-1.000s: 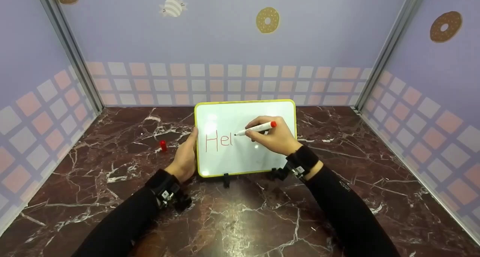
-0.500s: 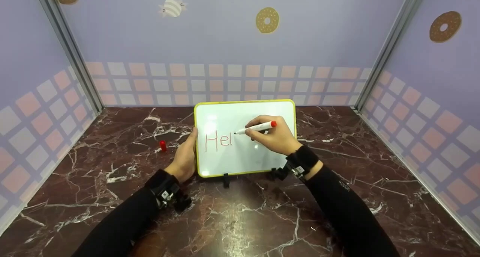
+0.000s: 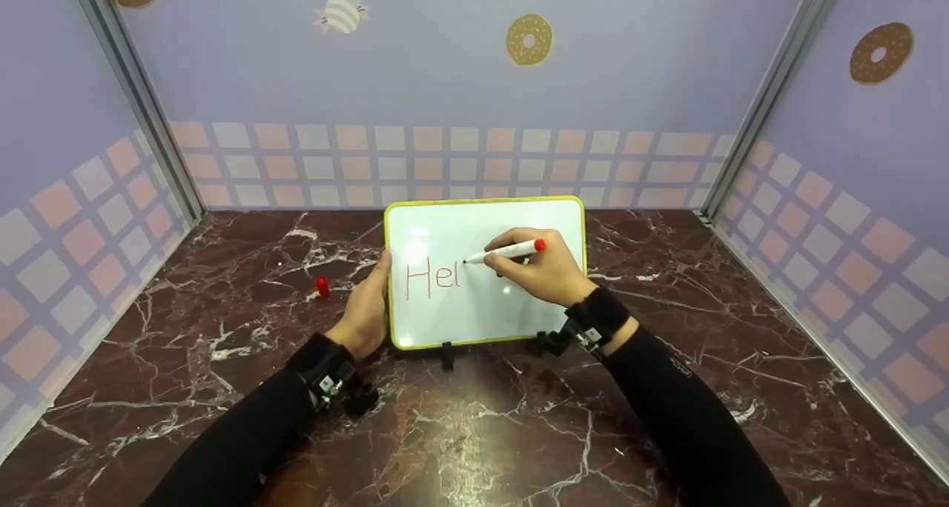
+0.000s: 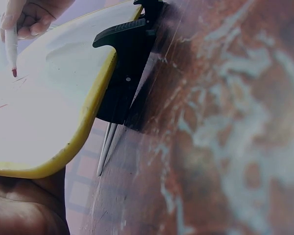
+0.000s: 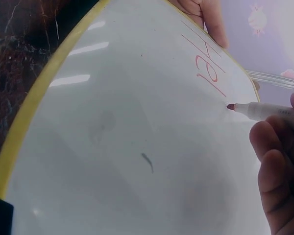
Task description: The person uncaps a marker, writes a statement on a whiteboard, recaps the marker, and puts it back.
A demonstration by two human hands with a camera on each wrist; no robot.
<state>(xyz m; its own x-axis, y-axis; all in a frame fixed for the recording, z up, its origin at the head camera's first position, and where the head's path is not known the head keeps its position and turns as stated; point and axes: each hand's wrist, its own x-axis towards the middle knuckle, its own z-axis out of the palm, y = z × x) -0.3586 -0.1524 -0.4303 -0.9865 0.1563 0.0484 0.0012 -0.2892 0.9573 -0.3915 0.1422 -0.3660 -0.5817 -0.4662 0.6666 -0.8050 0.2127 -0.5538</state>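
A whiteboard [image 3: 474, 314] with a yellow rim leans upright on black clips, and "Hel" is written on its left half in thin red strokes. My left hand [image 3: 365, 310] grips its left edge, thumb along the rim and the other fingers hidden behind. Between thumb and fingers my right hand [image 3: 545, 270] pinches a white marker [image 3: 511, 252] with a red end plug. In the right wrist view the marker's red tip [image 5: 230, 106] is right at the board surface, just past the letter l. The red cap [image 3: 322, 287] stands on the table, left of the left hand.
One black clip [image 3: 447, 355] supports the board's lower edge; in the left wrist view a clip [image 4: 122, 73] hooks over the rim. The dark marbled table [image 3: 445, 433] is bounded by purple walls [image 3: 445, 84] at the back and both sides.
The marker tip has shifted up very slightly beside the letter l. The left hand, the board and the cap stay where they were, and the lettering looks the same.
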